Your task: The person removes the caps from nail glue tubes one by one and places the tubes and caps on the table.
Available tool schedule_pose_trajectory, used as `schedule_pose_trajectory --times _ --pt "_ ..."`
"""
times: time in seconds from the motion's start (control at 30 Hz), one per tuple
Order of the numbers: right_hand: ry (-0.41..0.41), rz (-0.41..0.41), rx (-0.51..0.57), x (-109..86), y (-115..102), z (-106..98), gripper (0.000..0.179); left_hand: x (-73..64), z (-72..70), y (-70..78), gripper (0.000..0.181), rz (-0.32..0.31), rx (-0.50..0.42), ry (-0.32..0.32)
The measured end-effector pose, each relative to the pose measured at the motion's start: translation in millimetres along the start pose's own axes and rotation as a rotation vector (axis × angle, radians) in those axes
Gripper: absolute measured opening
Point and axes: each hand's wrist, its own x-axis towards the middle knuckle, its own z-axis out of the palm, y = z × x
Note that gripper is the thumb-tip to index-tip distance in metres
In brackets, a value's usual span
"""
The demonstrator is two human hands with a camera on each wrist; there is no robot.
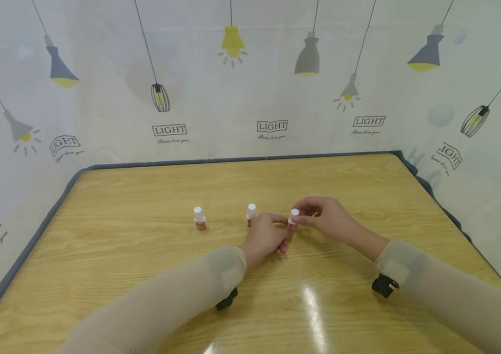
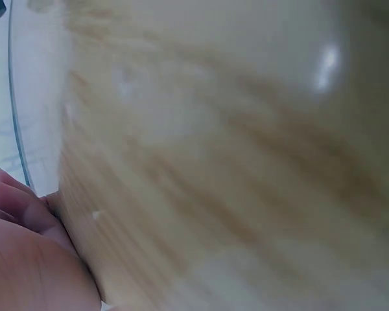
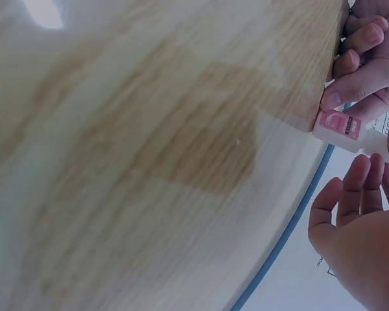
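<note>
A small white bottle [image 1: 294, 213] with a red label stands on the wooden table between the two hands. My left hand [image 1: 264, 235] pinches it low down; in the right wrist view, the thumb and a finger of the left hand [image 3: 369, 78] sit at the base of the bottle [image 3: 340, 125]. Around the white cap at the top, my right hand [image 1: 332, 219] has its thumb and fingers curled. A second such bottle [image 1: 251, 210] stands just behind the left hand, which partly hides it. Only part of the left hand [image 2: 35, 253] shows in the left wrist view.
Farther left on the table [image 1: 122, 236] stands a third matching bottle [image 1: 199, 219], upright and capped. A dark edge runs round the table, and a pale curtain [image 1: 215, 93] printed with lamps hangs behind and at both sides.
</note>
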Motion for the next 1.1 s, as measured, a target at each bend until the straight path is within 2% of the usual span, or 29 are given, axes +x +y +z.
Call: schedule_pose_trajectory --times 0.1,0.37,0.57,0.83,1.1 --pt "0.007 0.009 0.015 -1.0 0.0 -1.1 0.026 0.8 0.9 1.3 0.025 -0.03 -0.006 0.007" --pt "0.005 0.019 0.05 -4.8 4.6 -1.4 0.026 -1.7 3.6 4.3 0.03 -0.043 -0.05 -0.012" --pt "0.018 0.019 0.059 -5.1 4.3 -1.0 0.028 -0.3 3.9 5.7 0.03 -0.053 -0.044 0.008" --pt "0.034 0.035 0.077 -4.9 4.9 -1.5 0.026 -2.4 3.5 10.5 0.034 -0.078 -0.032 -0.001" --pt "0.03 0.007 0.103 -6.5 7.9 -1.7 0.023 -4.3 3.2 11.5 0.031 -0.079 -0.027 -0.005"
